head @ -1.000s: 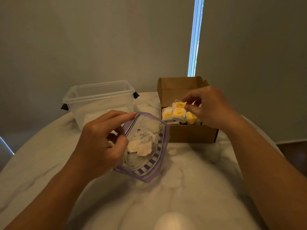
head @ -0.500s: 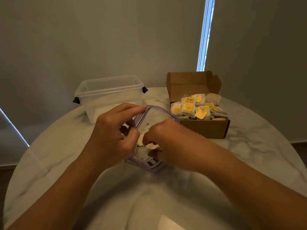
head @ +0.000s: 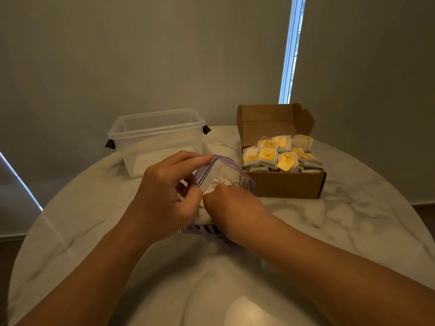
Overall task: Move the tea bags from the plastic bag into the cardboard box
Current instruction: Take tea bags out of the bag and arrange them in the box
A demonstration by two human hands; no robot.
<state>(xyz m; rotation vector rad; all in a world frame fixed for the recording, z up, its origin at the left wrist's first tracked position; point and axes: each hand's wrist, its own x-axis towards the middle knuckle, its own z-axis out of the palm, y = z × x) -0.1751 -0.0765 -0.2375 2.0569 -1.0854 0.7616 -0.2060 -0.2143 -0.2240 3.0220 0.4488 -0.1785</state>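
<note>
At the centre of the frame, on a round white marble table, a clear plastic bag with purple trim and a striped lower edge stands open between two bare hands. The left hand pinches the bag's near rim between thumb and forefinger, the forefinger stretched along the purple zip strip, and holds the mouth up and apart. The right hand comes in from the lower right and dips knuckles-up into the opening. Its fingers are hidden inside the bag, so I cannot tell whether they are spread or closed round anything. Pale shapes show through the plastic just below the two hands, too blurred to name.

Just beyond the bag, at right of centre, sits a brown cardboard box with its lid flap standing upright at the back. It is heaped above its rim with white tea bags bearing yellow tags. To the upper left of the bag stands a clear plastic storage tub with dark clips at both ends. Behind the box a thin bright strip of window runs up between grey blinds.
</note>
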